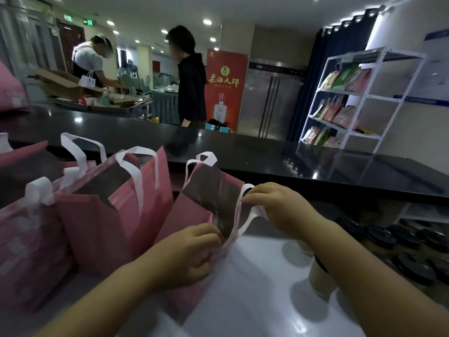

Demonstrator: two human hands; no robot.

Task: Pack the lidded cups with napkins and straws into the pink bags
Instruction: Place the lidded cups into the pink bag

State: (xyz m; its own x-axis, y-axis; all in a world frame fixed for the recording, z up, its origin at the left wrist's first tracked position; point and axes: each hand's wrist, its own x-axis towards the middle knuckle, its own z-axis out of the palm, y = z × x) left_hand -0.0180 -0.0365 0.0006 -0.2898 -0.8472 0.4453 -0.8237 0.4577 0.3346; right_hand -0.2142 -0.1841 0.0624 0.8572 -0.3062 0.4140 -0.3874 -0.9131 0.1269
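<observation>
Right hand (pixel 281 210): pinches the white handle (pixel 252 216) of the open bag (pixel 194 215), at that bag's near right rim, and pulls it outward.
Left hand (pixel 192 254): fingers closed on the near left rim of the open bag, holding the mouth apart.
Open bag: pink, tilted, its interior dark; whether anything is inside cannot be told.
Lidded cups (pixel 320 276): two pale cups stand just right of the open bag, under the right forearm, partly hidden.
Spare lids (pixel 379 237): dark discs lie further right of the open bag.
Other pink bags (pixel 114 203): stand upright, left of the open bag.
Step in hand: likely spreading the bag mouth ahead of loading.
Next move: probably calls for one hand to let go and fetch a cup while the other keeps the mouth wide; napkins and straws are not visible.
</observation>
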